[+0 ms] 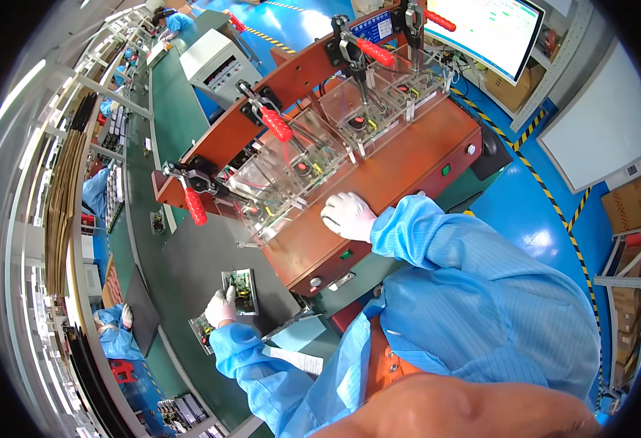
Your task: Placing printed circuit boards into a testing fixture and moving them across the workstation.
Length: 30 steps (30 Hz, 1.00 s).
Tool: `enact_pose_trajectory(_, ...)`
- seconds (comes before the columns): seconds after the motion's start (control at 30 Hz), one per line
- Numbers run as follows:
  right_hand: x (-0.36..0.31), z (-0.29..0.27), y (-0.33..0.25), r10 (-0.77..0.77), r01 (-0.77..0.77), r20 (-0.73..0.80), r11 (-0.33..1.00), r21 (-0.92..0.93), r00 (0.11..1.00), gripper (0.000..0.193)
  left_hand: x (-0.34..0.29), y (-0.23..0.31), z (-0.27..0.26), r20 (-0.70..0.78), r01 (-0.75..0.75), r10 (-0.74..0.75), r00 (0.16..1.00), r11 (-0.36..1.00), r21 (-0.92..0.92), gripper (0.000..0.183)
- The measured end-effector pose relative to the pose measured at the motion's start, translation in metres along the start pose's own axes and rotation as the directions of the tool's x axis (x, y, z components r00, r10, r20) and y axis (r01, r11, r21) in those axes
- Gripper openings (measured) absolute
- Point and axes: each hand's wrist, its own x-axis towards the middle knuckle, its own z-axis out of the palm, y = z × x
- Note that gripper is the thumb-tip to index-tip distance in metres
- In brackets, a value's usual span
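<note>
My left hand (220, 307), in a white glove, is closed at the left edge of a green circuit board (244, 292) over a dark mat (214, 248). Its fingertips are small here and partly hidden. Beside its wrist lies a second circuit board (202, 333). My right hand (348, 216), gloved too, rests palm down with fingers stretched out on the brown top of a test fixture (379, 182), holding nothing. Behind it stand clear plastic covers (313, 146) and toggle clamps with red handles (276, 125).
A monitor (488, 33) stands at the back right and a white instrument box (220, 64) at the back left. Paper sheets (298, 359) lie near me. Across the green bench, co-workers in blue (119, 332) sit along a line. Cardboard boxes (631, 208) are at the far right.
</note>
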Motion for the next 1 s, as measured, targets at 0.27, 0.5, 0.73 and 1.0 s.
enact_pose_trajectory(0.27,-0.001,-0.001,0.000,0.010,-0.010,0.002,1.000,0.012,1.000,0.011,0.032,-0.003,-0.006,0.433,-0.044,0.064,0.899,0.997,-0.057,0.040)
enact_pose_trajectory(0.5,0.001,-0.006,0.000,-0.017,0.018,0.065,1.000,-0.023,0.998,0.011,0.039,-0.009,-0.003,0.501,-0.033,0.102,0.859,0.989,-0.144,0.043)
enact_pose_trajectory(0.73,0.002,-0.005,0.001,0.008,-0.008,0.085,1.000,0.001,0.996,0.011,0.033,-0.001,0.006,0.474,0.020,0.026,0.880,0.996,-0.092,0.044)
enact_pose_trajectory(1.0,0.005,-0.005,-0.003,-0.007,-0.004,0.128,0.996,0.085,0.992,0.013,-0.018,0.012,-0.003,0.450,0.227,-0.073,0.890,0.927,-0.298,0.050)
